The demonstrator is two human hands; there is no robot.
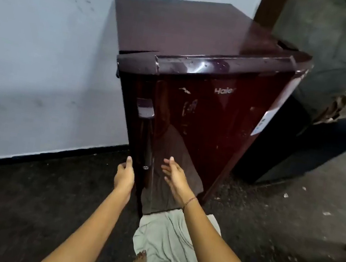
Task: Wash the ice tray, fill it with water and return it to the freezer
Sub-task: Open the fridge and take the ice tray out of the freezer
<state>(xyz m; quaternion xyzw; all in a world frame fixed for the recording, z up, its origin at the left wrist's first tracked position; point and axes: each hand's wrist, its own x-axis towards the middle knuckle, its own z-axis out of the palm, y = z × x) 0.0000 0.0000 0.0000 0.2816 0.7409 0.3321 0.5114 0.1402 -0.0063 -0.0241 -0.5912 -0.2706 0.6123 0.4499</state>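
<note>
The left grip (124, 176) has its fingers hidden behind the edge of the fridge door (203, 124).

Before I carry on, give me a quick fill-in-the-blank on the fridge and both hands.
1. The logo on the fridge door reads ___.
2. The left hand grips the door's ___ edge, below the handle.
3. The right hand hovers open before the door and holds ___.

Missing words: Haier; left; nothing.

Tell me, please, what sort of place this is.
Probably a plain room in a home, perhaps a utility corner: a small maroon fridge stands by a scuffed painted wall on a dark rough floor.
</note>
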